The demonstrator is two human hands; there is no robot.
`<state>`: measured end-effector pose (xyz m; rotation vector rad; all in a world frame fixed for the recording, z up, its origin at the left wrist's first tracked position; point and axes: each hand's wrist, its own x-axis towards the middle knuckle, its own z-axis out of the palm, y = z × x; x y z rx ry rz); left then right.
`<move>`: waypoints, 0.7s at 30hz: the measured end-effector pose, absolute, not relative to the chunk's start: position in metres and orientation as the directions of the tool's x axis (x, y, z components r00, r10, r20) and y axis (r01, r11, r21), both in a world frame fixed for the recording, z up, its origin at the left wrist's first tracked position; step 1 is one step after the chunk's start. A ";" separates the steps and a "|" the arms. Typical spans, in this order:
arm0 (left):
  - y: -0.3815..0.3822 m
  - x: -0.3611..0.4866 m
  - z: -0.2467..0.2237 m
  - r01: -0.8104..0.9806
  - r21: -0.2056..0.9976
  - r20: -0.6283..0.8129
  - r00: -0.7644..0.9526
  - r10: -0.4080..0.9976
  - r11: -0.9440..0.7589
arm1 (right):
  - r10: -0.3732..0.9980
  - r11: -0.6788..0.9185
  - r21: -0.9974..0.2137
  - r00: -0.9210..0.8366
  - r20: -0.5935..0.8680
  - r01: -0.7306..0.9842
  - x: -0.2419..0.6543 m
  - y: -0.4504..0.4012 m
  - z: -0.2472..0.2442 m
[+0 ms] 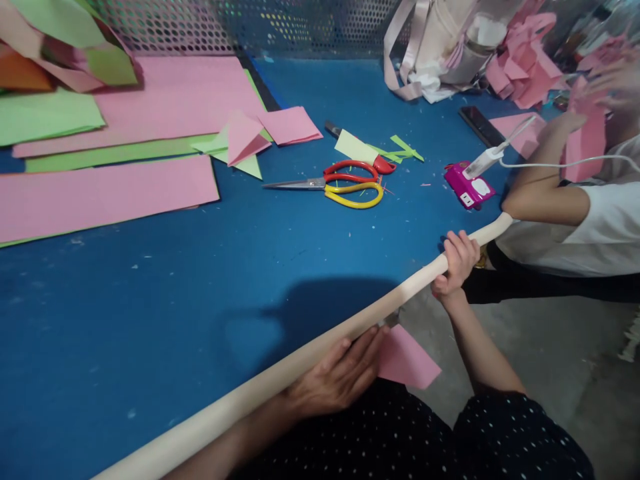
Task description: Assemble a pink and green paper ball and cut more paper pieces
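Note:
A long cream tube (pixel 320 352) runs diagonally from the lower left to the right edge of the table. My right hand (pixel 456 261) is closed, its fingers wrapped round the tube near its upper right end. Lower down, my left hand (pixel 340 373) lies against the tube's near side, fingers long and close together. A small pink paper (pixel 407 360) sticks out from under its fingertips, above my lap; its held corner is hidden. Beyond the tube, scissors (pixel 325 185) with one red and one yellow handle lie on the table, beside a red-handled tool (pixel 384 165).
Pink and green sheets (pixel 100 193) cover the back left of the blue table (pixel 165 300). A perforated metal panel (pixel 310 27) stands behind. A magenta object (pixel 470 187) with a white cable and a dark phone (pixel 481 127) lie right. Another person's arm (pixel 545 177) rests near the tube's end.

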<state>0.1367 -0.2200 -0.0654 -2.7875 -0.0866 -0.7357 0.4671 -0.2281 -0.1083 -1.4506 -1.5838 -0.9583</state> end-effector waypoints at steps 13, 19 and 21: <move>-0.219 0.136 -0.060 0.102 -0.208 0.494 0.870 -0.014 -0.973 | 0.579 0.153 0.020 -0.106 0.808 0.988 0.501 -0.233 -0.093; -0.221 0.136 -0.062 0.107 -0.184 0.535 0.845 -0.008 -0.977 | 0.446 -0.150 -0.105 0.162 0.880 0.983 0.551 -0.212 -0.101; -0.222 0.137 -0.063 0.115 -0.178 0.571 0.821 -0.007 -0.977 | 0.444 -0.117 -0.142 0.180 0.878 0.983 0.562 -0.199 -0.094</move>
